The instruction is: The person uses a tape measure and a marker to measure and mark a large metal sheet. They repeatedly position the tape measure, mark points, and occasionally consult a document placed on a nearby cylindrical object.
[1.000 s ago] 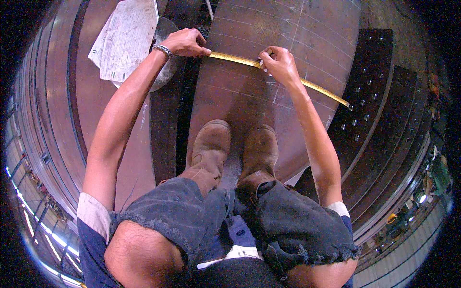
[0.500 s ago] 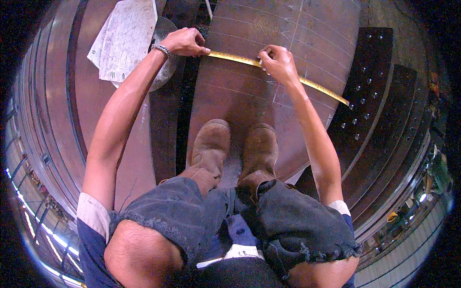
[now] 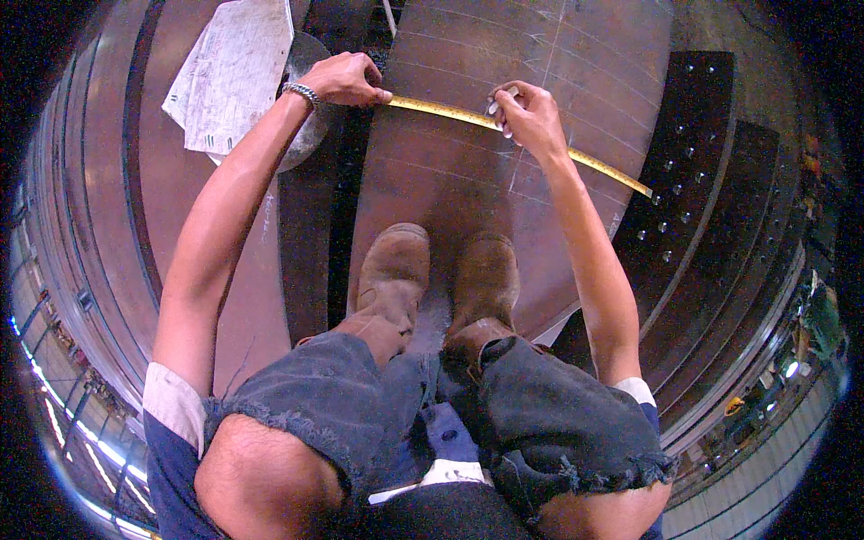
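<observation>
A yellow tape measure blade [image 3: 441, 110] lies across a reddish-brown steel plate [image 3: 432, 171] marked with pale chalk lines. My left hand [image 3: 346, 79], with a chain bracelet at its wrist, pinches the blade's left end at the plate's left edge. Over the middle of the blade is my right hand [image 3: 529, 117], its fingers curled around a small white stick of chalk [image 3: 513, 92]. Beyond my right wrist the blade runs on past the plate's right edge, ending over a dark plate with holes [image 3: 688, 180].
My brown boots [image 3: 396, 261] stand on the marked plate. Pale cut metal sheets [image 3: 234, 76] and a grey round disc [image 3: 310, 139] lie at the left, on another steel plate. Dark gaps separate the plates. More long plates are stacked at the right.
My right hand has shifted slightly right along the blade, and its fingers have turned so more of the chalk shows. My left hand has stayed at the blade's end.
</observation>
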A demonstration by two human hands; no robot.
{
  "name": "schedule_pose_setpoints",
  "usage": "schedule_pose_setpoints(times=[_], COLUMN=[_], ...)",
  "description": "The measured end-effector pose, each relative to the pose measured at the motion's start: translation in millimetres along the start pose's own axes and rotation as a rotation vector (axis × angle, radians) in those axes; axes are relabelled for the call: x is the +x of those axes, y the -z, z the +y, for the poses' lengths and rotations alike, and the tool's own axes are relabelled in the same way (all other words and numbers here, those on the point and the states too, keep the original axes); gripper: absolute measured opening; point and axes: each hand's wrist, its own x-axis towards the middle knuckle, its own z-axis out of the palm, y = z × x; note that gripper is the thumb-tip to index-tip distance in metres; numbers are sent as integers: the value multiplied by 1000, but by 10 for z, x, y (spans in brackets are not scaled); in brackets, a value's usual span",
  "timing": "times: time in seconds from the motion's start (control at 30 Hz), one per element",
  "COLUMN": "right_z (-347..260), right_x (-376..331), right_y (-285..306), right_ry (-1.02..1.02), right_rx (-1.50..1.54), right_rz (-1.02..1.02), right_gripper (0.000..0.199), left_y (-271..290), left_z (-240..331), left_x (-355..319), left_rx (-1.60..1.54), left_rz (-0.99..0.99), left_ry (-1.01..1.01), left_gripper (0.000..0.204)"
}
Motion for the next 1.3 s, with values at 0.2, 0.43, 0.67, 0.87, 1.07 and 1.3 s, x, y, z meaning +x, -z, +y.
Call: schedule_pose_setpoints(times=[0.2,0.43,0.67,0.87,1.07,1.3], right_z=[83,103,56,-60,-81,-140], right_x=[36,61,61,-19,-245,-870], right_y=[-24,-72,-64,-91,9,-182], right_ry=[-35,-5,1,320,259,106], right_rx=[-46,-129,-197,5,97,267], right_rz=[-72,-53,-50,302,323,192], right_gripper=[23,23,21,16,17,12], left_y=[77,-3,34,16,25,-81], left_z=[98,-28,14,13,-50,-11], left_x=[28,35,34,73,106,109], left_rx=[14,-16,-11,12,83,25], left_rz=[-99,-44,-80,-51,-143,-92], left_ry=[25,-26,14,11,-60,20], left_gripper=[57,57,58,63,69,54])
